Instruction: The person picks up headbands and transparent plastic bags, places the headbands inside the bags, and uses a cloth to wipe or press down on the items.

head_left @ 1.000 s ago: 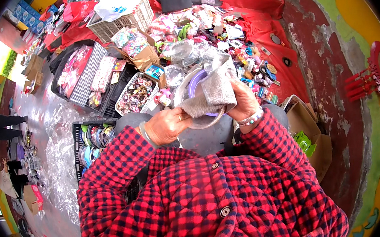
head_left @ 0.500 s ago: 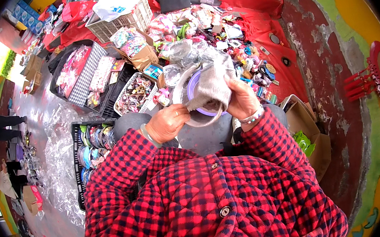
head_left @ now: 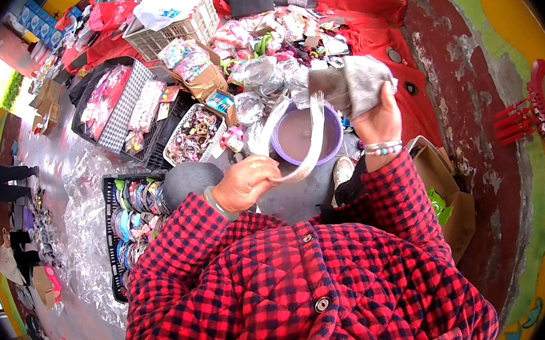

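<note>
My left hand (head_left: 247,182) is closed on a pale, curved headband (head_left: 315,144), pinching it near its lower bend while its ends point away from me. In my right hand (head_left: 379,119) is a bunched grey-brown cloth (head_left: 364,84), raised to the right and apart from the headband. Below and between the hands stands a round purple basin (head_left: 339,138) with murky, greyish liquid in it. The headband passes over the basin's near left part.
Left of my knee, a black crate (head_left: 114,253) holds several rows of headbands. Ahead are a white basket (head_left: 171,155) of hair ties, a brown carton (head_left: 207,84) and a heap of wrapped accessories (head_left: 262,71). An opened cardboard box (head_left: 461,223) stands at right.
My right hand has moved right with the cloth, off the headband and basin, uncovering the liquid. My left hand still grips the headband and has shifted slightly.
</note>
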### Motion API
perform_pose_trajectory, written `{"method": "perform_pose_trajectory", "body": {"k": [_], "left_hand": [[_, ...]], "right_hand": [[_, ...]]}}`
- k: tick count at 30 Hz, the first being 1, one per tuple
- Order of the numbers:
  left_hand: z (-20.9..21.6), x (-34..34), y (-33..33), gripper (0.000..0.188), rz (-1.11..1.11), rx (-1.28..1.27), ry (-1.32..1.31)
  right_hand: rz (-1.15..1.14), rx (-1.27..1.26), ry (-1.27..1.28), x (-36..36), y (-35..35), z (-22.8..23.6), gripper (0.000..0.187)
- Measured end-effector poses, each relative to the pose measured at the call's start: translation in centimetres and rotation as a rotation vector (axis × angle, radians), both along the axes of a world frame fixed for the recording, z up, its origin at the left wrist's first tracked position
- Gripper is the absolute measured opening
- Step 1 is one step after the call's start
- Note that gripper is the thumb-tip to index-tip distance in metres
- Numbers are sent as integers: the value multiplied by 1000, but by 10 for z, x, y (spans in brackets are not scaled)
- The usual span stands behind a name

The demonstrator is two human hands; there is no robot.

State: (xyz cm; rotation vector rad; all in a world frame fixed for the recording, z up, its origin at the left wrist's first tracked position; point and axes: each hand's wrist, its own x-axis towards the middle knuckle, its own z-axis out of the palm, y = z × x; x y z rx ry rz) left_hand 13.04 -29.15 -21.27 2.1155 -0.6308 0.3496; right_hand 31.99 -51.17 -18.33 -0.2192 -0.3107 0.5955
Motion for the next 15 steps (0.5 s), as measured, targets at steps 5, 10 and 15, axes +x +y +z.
{"method": "perform_pose_trajectory", "body": {"k": [5, 10, 15], "left_hand": [[7, -4, 5, 13, 44, -591, 273], [8, 10, -9, 22, -37, -1032, 228], [9, 17, -20, 23, -39, -959, 127]], "right_hand": [[3, -120, -1, -4, -1, 5, 55], [254, -257, 72, -43, 26, -8, 58], [364, -416, 34, -80, 50, -10, 47]]}}
